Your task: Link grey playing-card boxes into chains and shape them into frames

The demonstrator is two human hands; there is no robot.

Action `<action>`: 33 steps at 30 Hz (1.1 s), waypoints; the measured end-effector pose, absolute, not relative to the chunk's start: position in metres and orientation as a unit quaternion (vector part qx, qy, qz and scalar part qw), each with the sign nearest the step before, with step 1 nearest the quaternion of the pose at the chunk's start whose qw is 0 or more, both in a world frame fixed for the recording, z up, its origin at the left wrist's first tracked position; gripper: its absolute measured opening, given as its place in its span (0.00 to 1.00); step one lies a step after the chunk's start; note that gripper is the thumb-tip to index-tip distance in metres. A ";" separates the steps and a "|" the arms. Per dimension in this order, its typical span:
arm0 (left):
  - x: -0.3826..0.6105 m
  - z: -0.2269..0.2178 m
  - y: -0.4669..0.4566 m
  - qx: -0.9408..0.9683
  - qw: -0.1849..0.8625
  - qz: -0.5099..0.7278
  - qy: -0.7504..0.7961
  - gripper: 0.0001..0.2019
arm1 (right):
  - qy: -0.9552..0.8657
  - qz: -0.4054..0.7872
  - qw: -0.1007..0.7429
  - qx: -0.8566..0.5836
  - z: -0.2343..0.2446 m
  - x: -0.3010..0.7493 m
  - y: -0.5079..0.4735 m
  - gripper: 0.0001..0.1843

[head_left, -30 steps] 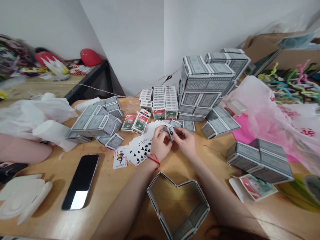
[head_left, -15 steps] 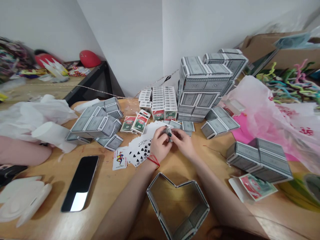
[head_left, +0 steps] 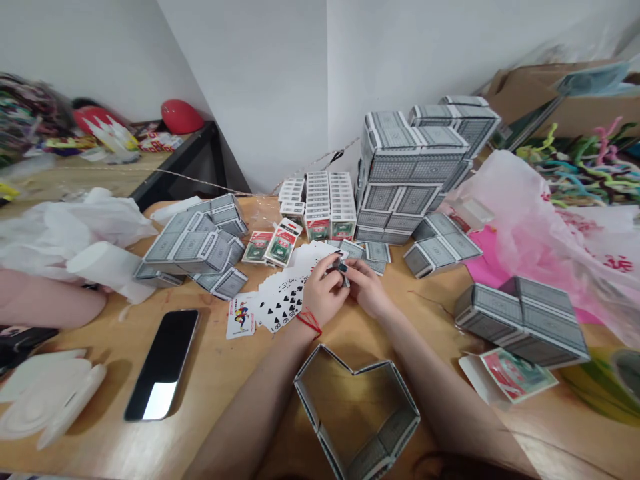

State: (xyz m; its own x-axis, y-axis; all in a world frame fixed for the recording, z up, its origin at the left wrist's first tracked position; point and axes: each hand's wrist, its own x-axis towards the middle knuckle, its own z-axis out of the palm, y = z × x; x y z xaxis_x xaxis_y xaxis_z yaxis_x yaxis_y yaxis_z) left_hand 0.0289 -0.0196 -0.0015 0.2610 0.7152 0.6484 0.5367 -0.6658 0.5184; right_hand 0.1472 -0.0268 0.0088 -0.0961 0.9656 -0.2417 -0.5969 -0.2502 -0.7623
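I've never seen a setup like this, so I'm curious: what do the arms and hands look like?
They're a person's: forearms with no sleeves in view, hands without gloves. The left hand has a red string bracelet at its wrist; the right hand shows none, but has a dark-painted thumbnail.

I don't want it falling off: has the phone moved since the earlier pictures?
No, the smartphone shows no shift either way; it lies in the same place relative to the joker card.
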 end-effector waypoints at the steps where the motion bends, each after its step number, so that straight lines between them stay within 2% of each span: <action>1: 0.029 -0.001 -0.020 0.790 0.093 0.462 0.394 0.08 | -0.248 0.693 0.563 -0.375 0.009 0.147 -0.027 0.16; 10: 0.030 0.007 -0.022 0.799 0.114 0.476 0.350 0.04 | -0.250 0.646 0.595 -0.407 0.008 0.146 -0.027 0.20; 17: 0.020 0.011 -0.026 0.749 0.188 0.529 0.352 0.03 | -0.419 0.426 0.637 -0.487 0.000 0.147 -0.029 0.23; 19: 0.019 0.006 -0.023 0.695 0.246 0.562 0.376 0.03 | -0.441 0.398 0.638 -0.490 -0.001 0.147 -0.030 0.24; 22: 0.020 0.002 -0.018 0.581 0.413 0.586 0.385 0.09 | -0.476 0.373 0.638 -0.477 -0.002 0.146 -0.031 0.24; 28: 0.023 0.007 -0.015 0.473 0.619 0.497 0.382 0.19 | -0.542 0.337 0.609 -0.471 -0.005 0.149 -0.032 0.28; 33: 0.023 0.010 -0.011 0.381 0.742 0.456 0.309 0.22 | -0.550 0.341 0.608 -0.461 -0.007 0.156 -0.029 0.33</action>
State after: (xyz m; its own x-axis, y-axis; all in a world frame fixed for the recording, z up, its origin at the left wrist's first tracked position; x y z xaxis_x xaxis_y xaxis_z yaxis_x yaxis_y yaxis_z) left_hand 0.0227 -0.0107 0.0099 0.3926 0.9130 -0.1106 -0.4415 0.2926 0.8482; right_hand 0.1556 -0.0295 -0.0067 0.1634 0.9208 0.3541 0.0933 0.3429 -0.9347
